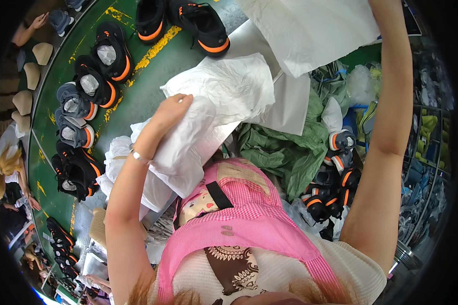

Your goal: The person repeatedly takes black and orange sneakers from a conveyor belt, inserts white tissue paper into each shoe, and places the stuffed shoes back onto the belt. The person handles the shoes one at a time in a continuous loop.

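Observation:
My left hand (174, 110) is closed on crumpled white tissue paper (224, 86), its fingers curled at the paper's near left side. More white paper drapes below that hand, over my forearm's inner side. My right arm stretches up along the right to the top edge, where my right hand (384, 4) is mostly cut off and its fingers do not show. Beside it a large white paper sheet (310, 30) spreads out, partly past the top edge. Whether the right hand grips this sheet cannot be seen. A pale flat sheet (285, 104) lies under both papers.
Black shoes with orange soles (112, 51) and grey shoes (76, 129), several stuffed with paper, line the green table (142, 96). A green plastic sack (290, 152) and piled shoes (331, 190) lie at right, near a rack (425, 137). Other people (10, 157) work at far left.

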A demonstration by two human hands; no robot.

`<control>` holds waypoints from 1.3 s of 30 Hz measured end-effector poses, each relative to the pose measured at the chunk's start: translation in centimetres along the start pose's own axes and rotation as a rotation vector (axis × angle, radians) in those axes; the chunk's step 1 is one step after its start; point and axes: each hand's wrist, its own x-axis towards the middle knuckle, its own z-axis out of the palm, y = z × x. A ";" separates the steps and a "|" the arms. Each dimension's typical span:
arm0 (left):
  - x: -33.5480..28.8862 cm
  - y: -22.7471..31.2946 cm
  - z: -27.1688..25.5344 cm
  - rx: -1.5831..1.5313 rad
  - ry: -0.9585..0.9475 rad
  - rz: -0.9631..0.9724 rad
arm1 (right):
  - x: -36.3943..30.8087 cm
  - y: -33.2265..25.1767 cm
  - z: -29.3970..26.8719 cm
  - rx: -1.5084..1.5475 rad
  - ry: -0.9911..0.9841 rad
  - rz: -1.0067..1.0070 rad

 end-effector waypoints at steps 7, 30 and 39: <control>-12.7 8.9 -6.6 -1.078 0.117 0.111 | -17.5 -10.3 11.5 0.223 -0.363 -0.235; 0.3 1.3 2.8 -0.703 -0.175 -0.427 | -33.4 11.3 15.2 0.046 -0.315 0.875; -11.1 6.6 -1.4 -1.017 -0.335 -0.010 | -15.9 5.1 -1.4 -0.121 -0.183 0.564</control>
